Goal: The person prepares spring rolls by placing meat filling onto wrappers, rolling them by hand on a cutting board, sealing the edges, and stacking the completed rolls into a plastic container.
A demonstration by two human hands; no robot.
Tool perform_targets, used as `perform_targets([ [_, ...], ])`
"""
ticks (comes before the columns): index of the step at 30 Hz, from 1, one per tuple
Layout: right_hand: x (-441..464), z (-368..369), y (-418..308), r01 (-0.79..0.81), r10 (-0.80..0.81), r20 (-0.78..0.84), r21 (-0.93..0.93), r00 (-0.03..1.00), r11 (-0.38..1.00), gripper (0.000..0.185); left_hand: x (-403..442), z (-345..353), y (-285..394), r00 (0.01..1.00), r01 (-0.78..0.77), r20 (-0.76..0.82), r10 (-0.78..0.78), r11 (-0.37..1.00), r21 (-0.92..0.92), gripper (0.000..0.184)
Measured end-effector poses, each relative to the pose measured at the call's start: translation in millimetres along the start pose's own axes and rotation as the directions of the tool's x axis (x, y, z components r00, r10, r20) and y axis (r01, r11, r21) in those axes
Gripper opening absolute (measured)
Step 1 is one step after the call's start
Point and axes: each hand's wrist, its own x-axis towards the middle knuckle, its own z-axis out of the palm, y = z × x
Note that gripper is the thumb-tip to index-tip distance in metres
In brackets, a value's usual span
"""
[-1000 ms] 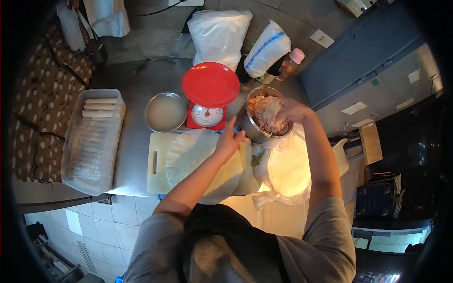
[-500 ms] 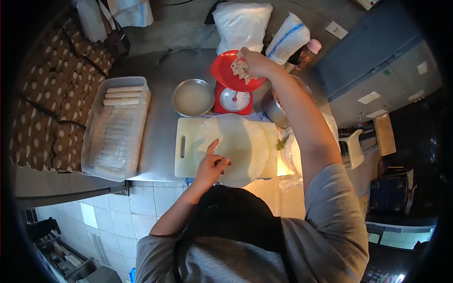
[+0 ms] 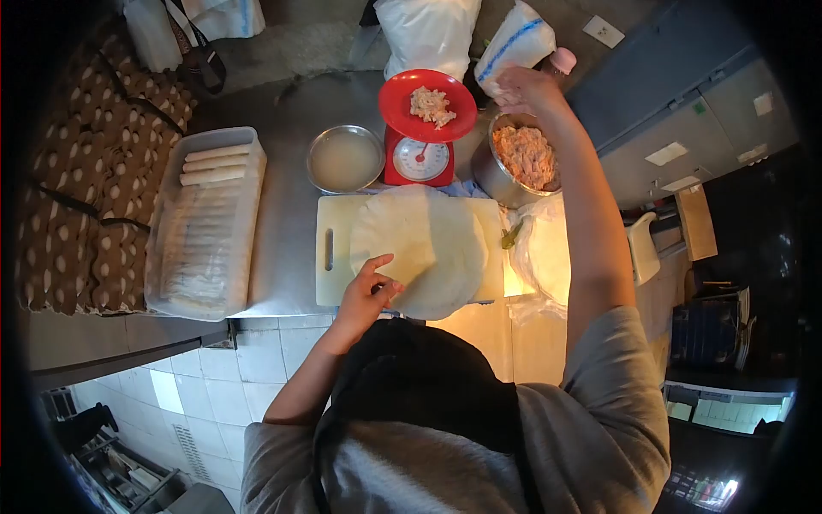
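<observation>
My left hand (image 3: 370, 295) rests over the near left part of a thin round wrapper sheet (image 3: 445, 248), its fingers apart and nothing in them. The sheet lies on a white cutting board (image 3: 330, 287). Up at the right, my right hand (image 3: 527, 88) hangs over the far rim of a metal pot (image 3: 501, 184), with loose fingers and nothing visible in them. Orange-flecked filling (image 3: 524, 156) fills the pot. A lump of the same filling (image 3: 431, 105) sits in the red pan (image 3: 394, 107) of a kitchen scale (image 3: 419, 161).
A metal bowl of cloudy liquid (image 3: 345, 160) stands left of the scale. Further left, a plastic container (image 3: 257, 197) holds rows of white rolls beside stacked egg trays (image 3: 94, 171). White plastic bags (image 3: 428, 38) stand behind. Wrappers in plastic (image 3: 544, 253) lie right of the board.
My right hand has let go of the filling on the scale pan and moved right, over the pot. My left hand stays over the wrapper sheet.
</observation>
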Motion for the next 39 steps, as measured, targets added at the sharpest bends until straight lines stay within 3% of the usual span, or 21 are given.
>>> perform_targets([
  [2,0.6,-29.5,33.1,-0.045,0.069,-0.106,0.215,0.992,0.976,0.028,0.1,1.3,2.7,1.0,0.003,0.019,-0.003,1.0,0.01,0.047],
  [3,4.0,-46.8,63.4,-0.056,0.053,-0.091,-0.033,0.994,0.998,0.025,0.6,3.4,1.6,1.0,-0.005,0.025,0.005,1.0,0.004,0.047],
  [5,10.3,-69.4,121.0,-0.054,0.037,-0.044,-0.508,0.998,0.86,0.019,1.6,5.6,-3.4,0.999,-0.022,0.043,0.022,1.0,0.001,0.045],
  [8,-6.0,-66.2,133.7,0.074,-0.242,-0.118,-0.749,0.963,0.659,0.012,6.6,7.5,-10.4,0.997,-0.05,0.065,0.049,0.999,0.002,0.044],
  [11,-7.7,-70.0,136.6,0.111,-0.356,-0.195,-0.724,0.914,0.681,0.013,5.0,8.0,-11.4,0.996,-0.064,0.062,0.063,0.998,0.0,0.043],
  [14,-9.3,-81.7,150.3,-0.038,-0.236,-0.253,-0.753,0.938,0.657,0.011,6.2,6.3,-11.0,0.997,-0.056,0.061,0.056,0.998,-0.003,0.043],
  [17,-24.4,-84.5,145.5,-0.048,-0.186,-0.213,-0.771,0.959,0.635,0.011,0.2,2.0,-9.6,0.999,-0.013,0.052,0.014,1.0,-0.009,0.043],
  [20,-27.5,-83.3,131.0,-0.127,-0.103,-0.201,-0.866,0.974,0.484,0.014,-5.1,-6.3,-8.3,0.999,0.017,0.039,-0.016,1.0,-0.019,0.042],
  [23,-14.9,-101.5,120.9,0.085,-0.175,-0.027,-0.797,0.984,0.599,0.014,-9.2,-14.6,-12.3,1.0,0.007,0.008,-0.006,0.998,-0.056,0.042],
  [24,-12.3,-103.0,111.0,0.112,-0.225,-0.043,-0.769,0.973,0.63,0.012,-10.1,-15.5,-12.3,1.0,0.003,-0.011,-0.004,0.997,-0.081,0.042],
  [27,-50.2,-63.1,35.2,0.089,-0.378,-0.213,-0.762,0.901,0.641,0.014,-11.3,-18.1,-12.0,0.999,-0.005,-0.037,0.002,0.995,-0.096,0.043],
  [30,-21.7,-81.4,64.2,0.145,-0.316,-0.373,-0.42,0.872,0.896,0.013,-8.9,-17.8,-13.0,0.999,-0.02,-0.05,0.015,0.995,-0.094,0.042],
  [31,-17.1,-84.2,84.6,0.102,-0.354,-0.3,-0.619,0.886,0.778,0.013,-8.7,-17.7,-14.9,0.998,-0.025,-0.055,0.02,0.995,-0.093,0.042],
  [33,-11.5,-87.3,130.2,0.038,-0.379,-0.136,-0.908,0.915,0.417,0.012,-6.4,-18.0,-22.5,0.998,-0.05,-0.036,0.047,0.994,-0.097,0.042],
  [35,-14.6,-89.5,149.2,-0.054,-0.247,-0.209,-0.854,0.946,0.517,0.008,-6.2,-20.1,-23.1,0.998,-0.057,-0.04,0.054,0.994,-0.096,0.042],
  [38,-12.5,-77.8,111.7,-0.089,-0.254,-0.232,-0.878,0.939,0.47,0.009,-10.6,-22.2,-22.2,0.998,-0.021,-0.062,0.016,0.996,-0.085,0.042],
  [39,-12.7,-67.1,86.4,0.0,-0.305,-0.163,-0.883,0.938,0.47,0.012,-10.2,-23.0,-20.4,0.998,-0.014,-0.064,0.009,0.997,-0.079,0.042],
])
